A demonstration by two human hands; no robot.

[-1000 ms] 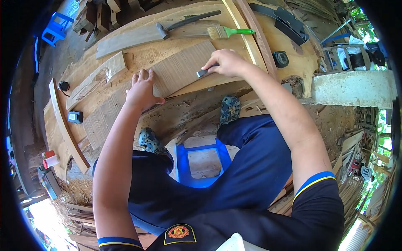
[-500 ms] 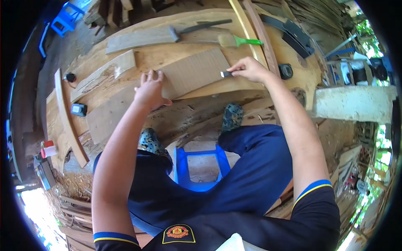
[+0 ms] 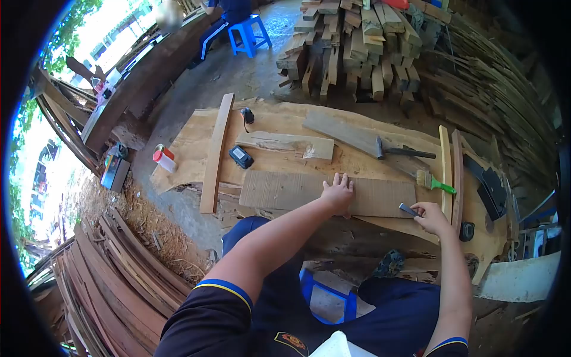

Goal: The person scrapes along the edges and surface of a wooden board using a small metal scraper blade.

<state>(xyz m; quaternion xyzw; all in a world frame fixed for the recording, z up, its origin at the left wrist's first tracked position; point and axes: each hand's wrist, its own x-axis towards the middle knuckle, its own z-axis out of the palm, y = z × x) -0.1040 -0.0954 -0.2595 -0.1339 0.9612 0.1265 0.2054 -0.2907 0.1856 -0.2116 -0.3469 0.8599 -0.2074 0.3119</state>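
Observation:
My left hand [image 3: 338, 195] lies with spread fingers on a flat brown board [image 3: 380, 197], holding nothing. Near the board's right end, my right hand [image 3: 430, 218] is closed on a small dark tool with a pale metallic end [image 3: 408, 209]; its exact kind is hard to make out. The board rests on a wide wooden slab [image 3: 357, 169]. Behind it lie a hammer [image 3: 404, 152] on a greyish plank [image 3: 344, 134] and a shorter plank with a rough patch [image 3: 285, 144]. A green-handled brush [image 3: 435, 182] lies beyond the board's right end.
Two narrow strips [image 3: 445, 172] cross the slab's right side, beside a black case [image 3: 491, 191]. A long strip [image 3: 217, 154], a tape measure [image 3: 241, 157] and a red-lidded jar [image 3: 164, 158] are at left. Stacked timber [image 3: 357, 53] and a seated person [image 3: 233, 11] are behind.
The view has swung left and up, bringing the timber stack and seated person into sight. My right hand has moved right along the board with the small tool; my left hand stays on the board.

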